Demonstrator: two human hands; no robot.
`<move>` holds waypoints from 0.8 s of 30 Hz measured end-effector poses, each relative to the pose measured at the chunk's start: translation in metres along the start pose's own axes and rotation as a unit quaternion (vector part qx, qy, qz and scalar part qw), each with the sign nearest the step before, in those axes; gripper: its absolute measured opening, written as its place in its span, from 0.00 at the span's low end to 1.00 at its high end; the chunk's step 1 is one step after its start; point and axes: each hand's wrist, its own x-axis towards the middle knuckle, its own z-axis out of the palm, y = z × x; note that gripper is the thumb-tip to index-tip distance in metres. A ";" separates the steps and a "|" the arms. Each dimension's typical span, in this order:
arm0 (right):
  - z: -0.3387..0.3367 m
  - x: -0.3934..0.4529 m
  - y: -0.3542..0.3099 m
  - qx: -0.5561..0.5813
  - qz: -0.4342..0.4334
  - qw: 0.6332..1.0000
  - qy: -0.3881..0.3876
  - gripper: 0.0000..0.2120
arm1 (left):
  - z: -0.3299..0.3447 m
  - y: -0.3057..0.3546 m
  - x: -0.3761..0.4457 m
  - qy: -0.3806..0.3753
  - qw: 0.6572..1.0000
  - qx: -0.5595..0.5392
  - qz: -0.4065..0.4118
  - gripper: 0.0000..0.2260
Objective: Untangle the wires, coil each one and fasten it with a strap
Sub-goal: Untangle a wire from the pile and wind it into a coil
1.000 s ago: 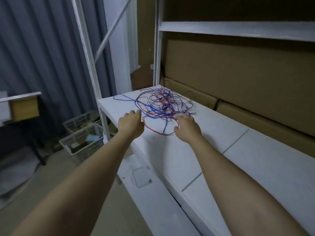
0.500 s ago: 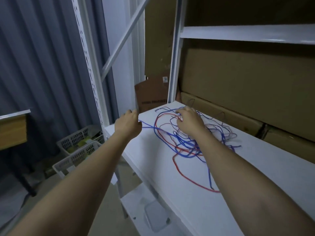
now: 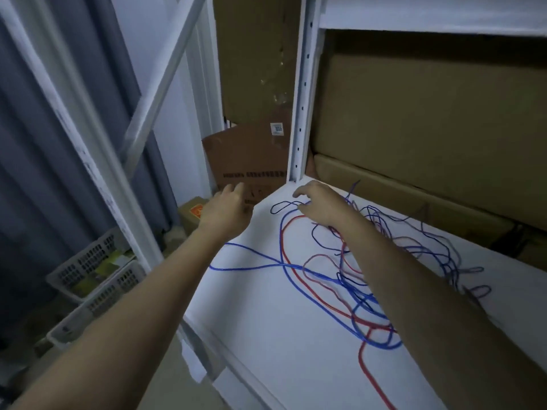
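Note:
A tangle of blue, red and dark wires [image 3: 349, 279] lies spread over the white shelf [image 3: 281, 344]. A long blue wire [image 3: 251, 263] runs out to the left edge, and a red wire [image 3: 371, 377] trails toward me. My right hand [image 3: 321, 207] reaches over the far end of the tangle near the shelf corner, fingers loosely bent above a dark loop [image 3: 281, 206]; I cannot see a firm grip. My left hand [image 3: 228, 210] hovers past the shelf's left edge, fingers relaxed, holding nothing. No strap is visible.
A white upright post [image 3: 303, 93] stands at the shelf's back corner, with cardboard boxes [image 3: 414, 137] behind the shelf. A slanted brace [image 3: 159, 75] and front post frame the left side. White plastic baskets [image 3: 97, 279] sit on the floor below left.
The view has closed in on the shelf's back corner. Both hands have moved farther along the shelf, the right one to the far end of the tangle. The wires lie more spread out.

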 end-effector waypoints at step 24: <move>0.031 -0.178 -0.005 -0.095 0.243 0.959 0.108 0.14 | 0.064 0.068 -0.030 -0.168 0.925 -0.192 0.283 0.10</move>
